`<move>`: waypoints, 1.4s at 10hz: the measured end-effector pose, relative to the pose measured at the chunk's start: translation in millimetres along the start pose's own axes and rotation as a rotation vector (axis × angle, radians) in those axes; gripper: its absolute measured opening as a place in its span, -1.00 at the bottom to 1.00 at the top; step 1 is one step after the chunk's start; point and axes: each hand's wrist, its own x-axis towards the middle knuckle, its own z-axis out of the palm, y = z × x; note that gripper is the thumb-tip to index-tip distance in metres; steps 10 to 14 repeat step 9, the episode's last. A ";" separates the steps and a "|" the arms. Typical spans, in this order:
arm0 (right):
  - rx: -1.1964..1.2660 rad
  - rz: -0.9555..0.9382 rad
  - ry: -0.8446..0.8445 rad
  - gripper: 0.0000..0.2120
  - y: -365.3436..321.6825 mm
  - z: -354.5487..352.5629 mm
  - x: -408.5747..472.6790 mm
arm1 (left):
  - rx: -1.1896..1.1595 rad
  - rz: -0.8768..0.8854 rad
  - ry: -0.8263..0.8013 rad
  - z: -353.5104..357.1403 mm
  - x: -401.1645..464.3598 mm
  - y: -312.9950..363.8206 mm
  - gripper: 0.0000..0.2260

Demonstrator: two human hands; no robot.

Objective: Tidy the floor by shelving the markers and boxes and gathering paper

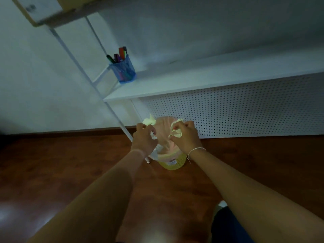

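Both my arms reach out over a small yellow bin (172, 163) lined with a pink bag (164, 130) on the wooden floor. My left hand (144, 138) is shut on a crumpled pale paper (149, 121) above the bin's left rim. My right hand (185, 135) is shut on another crumpled yellowish paper (176, 133) over the bag's mouth. On the white shelf (192, 79) stands a blue mesh cup (123, 71) holding several markers (119, 55).
A white metal shelf leg (112, 109) slants down to the floor just left of the bin. A white perforated panel (245, 109) runs along the wall under the shelf. A cardboard box (40, 13) sits on the upper shelf at top left. Brown wooden floor (70, 169) surrounds the bin.
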 end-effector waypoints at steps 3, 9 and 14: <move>-0.037 0.113 -0.050 -0.78 9.4 62.6 60.9 | -0.264 -0.138 -0.063 32.3 77.1 -47.6 -0.82; -0.137 0.168 -0.114 -0.52 9.1 71.9 107.0 | -0.337 -0.043 -0.158 46.2 136.4 -72.3 -0.52; -0.137 0.168 -0.114 -0.52 9.1 71.9 107.0 | -0.337 -0.043 -0.158 46.2 136.4 -72.3 -0.52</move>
